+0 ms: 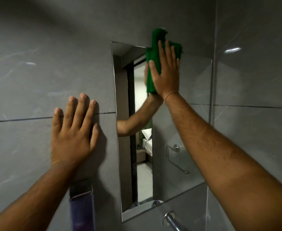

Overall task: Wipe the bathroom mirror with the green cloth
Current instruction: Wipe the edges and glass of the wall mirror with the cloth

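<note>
Hands (167,72) press green cloth (153,52) on mirror (178,130).

A bright green cloth (155,52), grey veined wall tiles (28,72) with dark grout, and a purple dispenser (82,212).

The rectangular frameless wall mirror (178,130) carries the folded green cloth (155,52) on its top edge, under the flat right hand (166,75); the left hand (72,135) lies left of the mirror.

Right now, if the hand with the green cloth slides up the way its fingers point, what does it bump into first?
Probably the mirror's top edge, then grey wall tile. The green cloth under the right hand already pokes past it.
</note>
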{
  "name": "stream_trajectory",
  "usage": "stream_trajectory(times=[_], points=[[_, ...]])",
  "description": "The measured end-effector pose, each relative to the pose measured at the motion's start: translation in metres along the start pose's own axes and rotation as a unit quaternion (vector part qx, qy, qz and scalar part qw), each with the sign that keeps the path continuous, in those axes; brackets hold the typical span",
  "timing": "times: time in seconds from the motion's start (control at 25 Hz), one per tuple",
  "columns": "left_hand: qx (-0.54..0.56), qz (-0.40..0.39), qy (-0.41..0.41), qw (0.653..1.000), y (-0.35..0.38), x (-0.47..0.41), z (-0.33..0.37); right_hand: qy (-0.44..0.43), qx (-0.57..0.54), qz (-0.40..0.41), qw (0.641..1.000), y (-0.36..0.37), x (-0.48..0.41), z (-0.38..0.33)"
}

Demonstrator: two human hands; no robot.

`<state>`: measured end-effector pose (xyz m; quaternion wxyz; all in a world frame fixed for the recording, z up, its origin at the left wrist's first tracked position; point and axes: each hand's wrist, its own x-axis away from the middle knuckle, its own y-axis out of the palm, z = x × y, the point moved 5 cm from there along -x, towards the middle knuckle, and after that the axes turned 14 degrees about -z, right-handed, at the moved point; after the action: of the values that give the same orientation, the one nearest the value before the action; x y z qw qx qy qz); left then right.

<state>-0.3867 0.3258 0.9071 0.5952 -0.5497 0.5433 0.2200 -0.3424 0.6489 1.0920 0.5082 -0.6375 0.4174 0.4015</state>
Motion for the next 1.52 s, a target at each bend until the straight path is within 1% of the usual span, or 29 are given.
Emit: stream_trajectory(times=[0.08,0.16,0.28,0.36,0.48,0.56,0.72,0.8,0.88,0.96,1.04,1.08,1.2,1.28,1.44,1.52], points=[[-0.001,0.001,-0.002,1.000,0.000,0.000,-0.001,0.063,-0.041,-0.001,0.997,-0.012,-0.010,0.046],[-0.005,0.001,-0.004,1.000,0.002,0.000,0.000,0.138,-0.092,0.003,0.986,-0.023,-0.019,0.094],[-0.010,0.004,-0.005,1.000,0.005,0.001,-0.001,0.222,-0.098,-0.012,0.970,-0.037,-0.024,0.161],[-0.010,0.006,-0.003,1.000,0.008,0.000,-0.003,0.232,-0.107,-0.025,0.966,-0.040,-0.016,0.191],[-0.020,0.012,-0.002,1.000,0.013,-0.003,-0.008,0.229,-0.130,-0.019,0.965,-0.028,0.019,0.207],[-0.021,0.009,-0.005,1.000,0.019,-0.004,-0.009,0.227,-0.129,-0.020,0.965,-0.012,0.065,0.209],[-0.019,0.002,-0.013,1.000,0.029,-0.005,-0.014,0.256,-0.112,-0.034,0.959,0.024,0.197,0.218],[-0.015,-0.003,-0.013,1.000,0.029,-0.007,-0.014,0.304,-0.129,-0.042,0.943,0.042,0.266,0.219],[-0.020,0.003,-0.017,1.000,0.026,-0.006,-0.013,0.359,-0.161,-0.041,0.919,0.061,0.331,0.216],[-0.023,0.003,-0.017,1.000,0.020,-0.004,-0.009,0.417,-0.192,-0.024,0.888,0.077,0.386,0.215],[-0.016,0.006,-0.015,1.000,0.015,-0.002,-0.006,0.470,-0.232,0.000,0.852,0.088,0.420,0.212],[-0.013,0.007,-0.014,1.000,0.013,-0.002,-0.004,0.480,-0.250,0.012,0.841,0.089,0.426,0.210],[-0.020,0.004,-0.014,1.000,0.008,-0.001,-0.001,0.477,-0.282,0.041,0.831,0.090,0.418,0.206],[-0.028,0.002,-0.015,1.000,0.006,0.000,0.000,0.488,-0.297,0.074,0.818,0.091,0.415,0.208],[-0.033,-0.007,-0.024,0.999,0.002,-0.002,0.002,0.496,-0.377,0.139,0.770,0.078,0.409,0.190],[-0.027,-0.017,-0.029,0.999,-0.004,-0.003,0.007,0.481,-0.433,0.171,0.743,0.069,0.397,0.167]])
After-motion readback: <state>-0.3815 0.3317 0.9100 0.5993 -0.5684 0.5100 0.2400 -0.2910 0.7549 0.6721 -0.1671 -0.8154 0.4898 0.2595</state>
